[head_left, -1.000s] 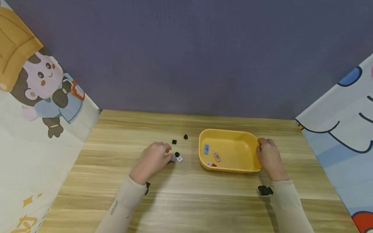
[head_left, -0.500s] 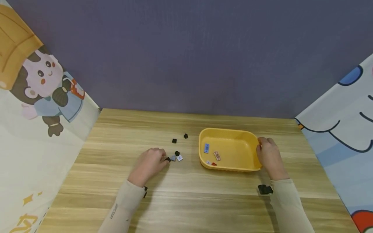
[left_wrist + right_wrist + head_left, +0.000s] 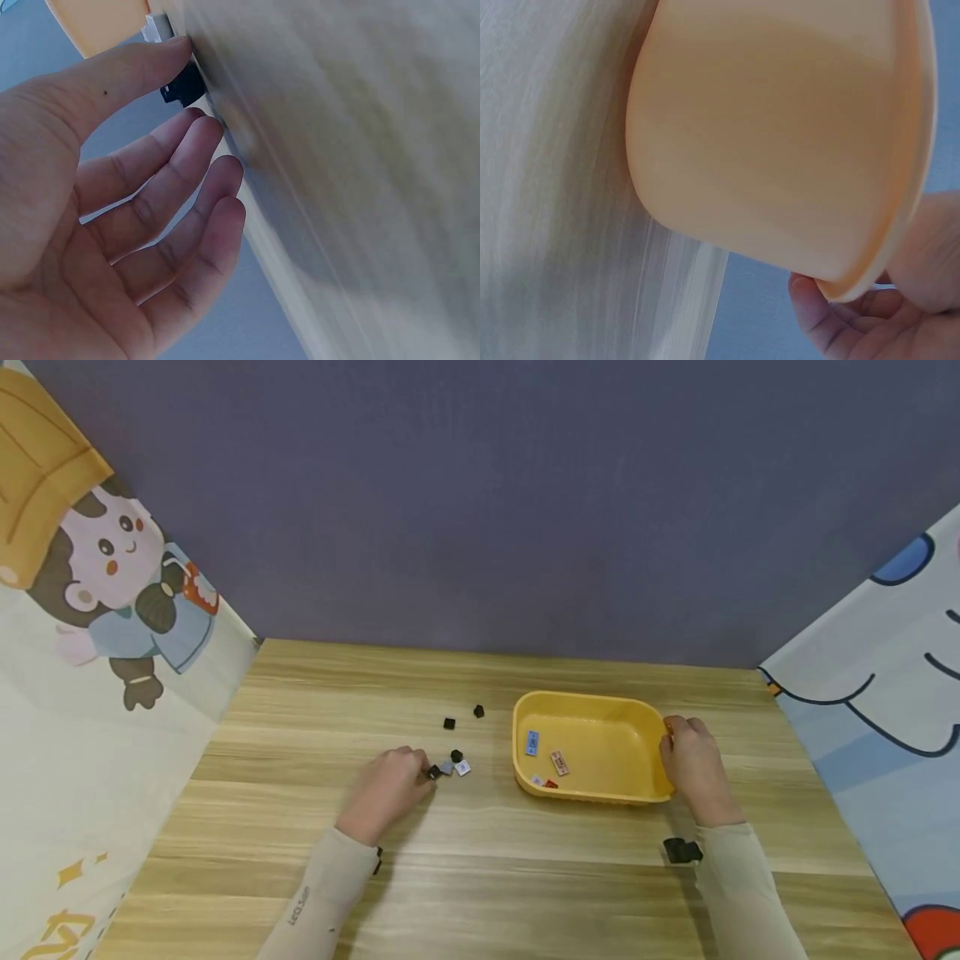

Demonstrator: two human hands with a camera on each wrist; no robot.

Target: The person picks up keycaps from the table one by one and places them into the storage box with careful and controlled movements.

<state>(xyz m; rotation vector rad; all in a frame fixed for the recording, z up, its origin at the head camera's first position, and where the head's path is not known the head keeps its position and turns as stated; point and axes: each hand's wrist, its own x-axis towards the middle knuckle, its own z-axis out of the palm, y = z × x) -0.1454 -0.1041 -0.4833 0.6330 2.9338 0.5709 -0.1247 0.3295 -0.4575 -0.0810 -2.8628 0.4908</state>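
My left hand point(image 3: 390, 789) is low over the wooden table, thumb and forefinger at either side of a small black block point(image 3: 433, 772). In the left wrist view that black block point(image 3: 184, 86) is pinched between the thumb and forefinger tips, while the other fingers curve loosely. Just beyond it lie a grey piece point(image 3: 447, 767), a white printed tile point(image 3: 462, 767) and another black piece point(image 3: 456, 756). My right hand point(image 3: 696, 768) grips the right end of a yellow basin point(image 3: 592, 796); in the right wrist view, fingers curl at the rim of the basin point(image 3: 780, 150).
Two more black pieces, one square point(image 3: 449, 723) and one rounder point(image 3: 478, 712), lie farther back. Inside the basin are a blue tile point(image 3: 532, 743), a pinkish tile point(image 3: 559, 763), a small white piece point(image 3: 537, 781) and a red piece point(image 3: 551, 784). A dark wall point(image 3: 480, 510) stands behind the table.
My left hand has drawn back from the grey piece toward the left and nearer me, and now has the black block between thumb and forefinger. The right hand and basin stay put.
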